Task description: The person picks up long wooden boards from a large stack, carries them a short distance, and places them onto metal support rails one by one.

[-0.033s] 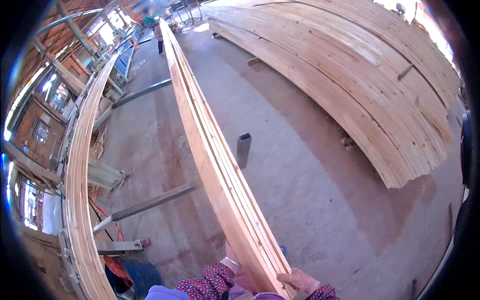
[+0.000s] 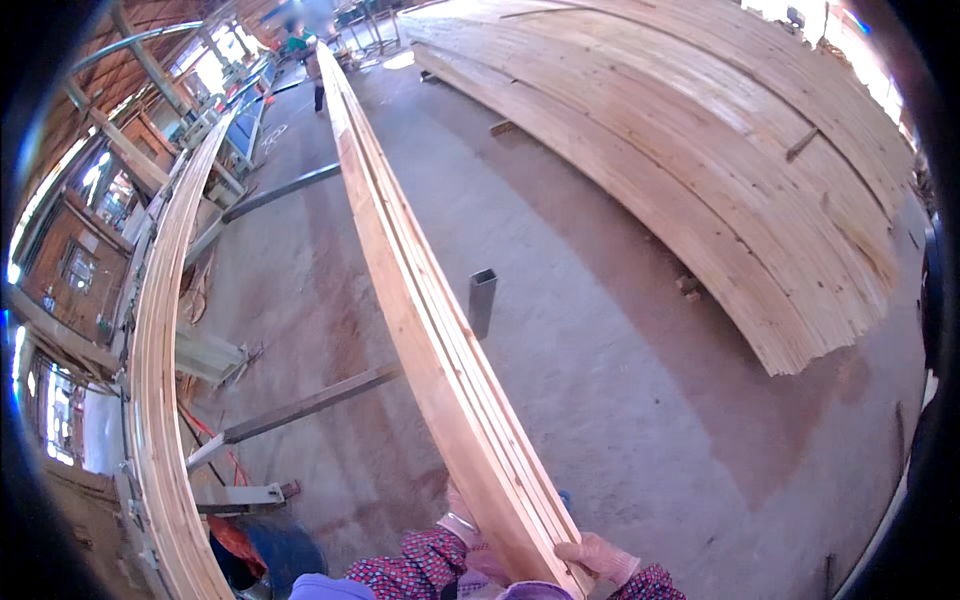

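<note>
Planks (image 2: 430, 330) in a long bundle run from the bottom centre up to the upper left, where another person (image 2: 300, 45) stands. Right hand (image 2: 597, 560) grasps their right edge; left hand (image 2: 462, 525) cups the left side, fingers partly hidden. Open concrete floor (image 2: 620, 400) lies right, a steel tube (image 2: 482, 300) close by, stacked boards (image 2: 700, 150) beyond.

A long bundle of wooden planks (image 2: 430, 330) stretches away over the concrete floor (image 2: 620, 380). The left hand (image 2: 462, 520) grips its near end from the left, the right hand (image 2: 598, 558) from the right. A large plank stack (image 2: 700, 150) lies on the right.
</note>
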The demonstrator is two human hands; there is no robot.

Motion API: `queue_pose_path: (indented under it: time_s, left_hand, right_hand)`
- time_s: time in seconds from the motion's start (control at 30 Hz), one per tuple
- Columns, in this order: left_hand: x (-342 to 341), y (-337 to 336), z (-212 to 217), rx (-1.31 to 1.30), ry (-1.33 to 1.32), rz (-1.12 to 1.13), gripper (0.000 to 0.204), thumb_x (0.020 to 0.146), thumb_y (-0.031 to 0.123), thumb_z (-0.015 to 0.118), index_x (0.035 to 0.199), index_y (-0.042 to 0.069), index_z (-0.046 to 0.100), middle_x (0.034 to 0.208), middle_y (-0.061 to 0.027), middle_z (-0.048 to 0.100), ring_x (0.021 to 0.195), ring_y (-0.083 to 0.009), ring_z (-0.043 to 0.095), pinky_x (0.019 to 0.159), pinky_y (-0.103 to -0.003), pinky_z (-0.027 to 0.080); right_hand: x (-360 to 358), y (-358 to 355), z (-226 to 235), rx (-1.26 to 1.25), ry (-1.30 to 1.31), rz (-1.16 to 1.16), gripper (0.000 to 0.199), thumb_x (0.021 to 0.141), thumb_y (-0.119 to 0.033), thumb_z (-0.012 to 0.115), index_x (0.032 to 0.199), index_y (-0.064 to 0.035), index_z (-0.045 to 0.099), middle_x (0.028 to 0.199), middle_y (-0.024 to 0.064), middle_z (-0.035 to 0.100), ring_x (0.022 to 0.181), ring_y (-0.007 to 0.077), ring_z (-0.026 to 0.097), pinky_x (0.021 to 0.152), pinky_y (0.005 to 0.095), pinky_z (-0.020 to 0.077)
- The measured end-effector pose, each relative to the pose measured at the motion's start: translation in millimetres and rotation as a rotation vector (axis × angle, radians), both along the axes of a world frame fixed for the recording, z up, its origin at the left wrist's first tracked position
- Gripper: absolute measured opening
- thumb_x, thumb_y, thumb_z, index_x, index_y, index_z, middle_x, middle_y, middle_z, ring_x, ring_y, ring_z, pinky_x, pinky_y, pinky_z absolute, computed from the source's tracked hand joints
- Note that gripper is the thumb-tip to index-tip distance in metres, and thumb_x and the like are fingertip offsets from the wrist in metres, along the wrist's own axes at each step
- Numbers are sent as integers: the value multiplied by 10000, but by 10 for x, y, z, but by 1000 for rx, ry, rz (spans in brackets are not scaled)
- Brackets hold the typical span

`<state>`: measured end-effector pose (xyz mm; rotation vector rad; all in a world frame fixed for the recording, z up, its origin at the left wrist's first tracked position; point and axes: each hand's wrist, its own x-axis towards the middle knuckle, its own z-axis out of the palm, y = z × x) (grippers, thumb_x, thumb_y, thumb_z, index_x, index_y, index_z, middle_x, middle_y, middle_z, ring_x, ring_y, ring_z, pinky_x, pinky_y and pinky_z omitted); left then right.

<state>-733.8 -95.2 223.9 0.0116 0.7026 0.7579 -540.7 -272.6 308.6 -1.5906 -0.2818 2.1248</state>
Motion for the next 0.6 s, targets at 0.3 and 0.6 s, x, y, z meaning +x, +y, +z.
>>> queue_pose_path:
  time_s: [0.3,0.6]
  left_hand:
    - [1246,86,1610,275,98,-108,692,859,602,445,1325,92,450,1272,-135,538,1138,-333,525,989,-471,429]
    - [2875,30,2076,654,396,-131,510,950,432,392,1294,61,462,1241,-139,564,1093,-316,564,945,-462,470]
  right_hand:
    - [1034,-216,893,314,244,-209,538,892,-430,574,1178,26,568,1054,82,643,892,115,616,787,275,511]
    - [2475,-783,1501,782,-70,-494,501,899,-433,568,1087,28,626,1015,68,637,854,106,587,729,269,492]
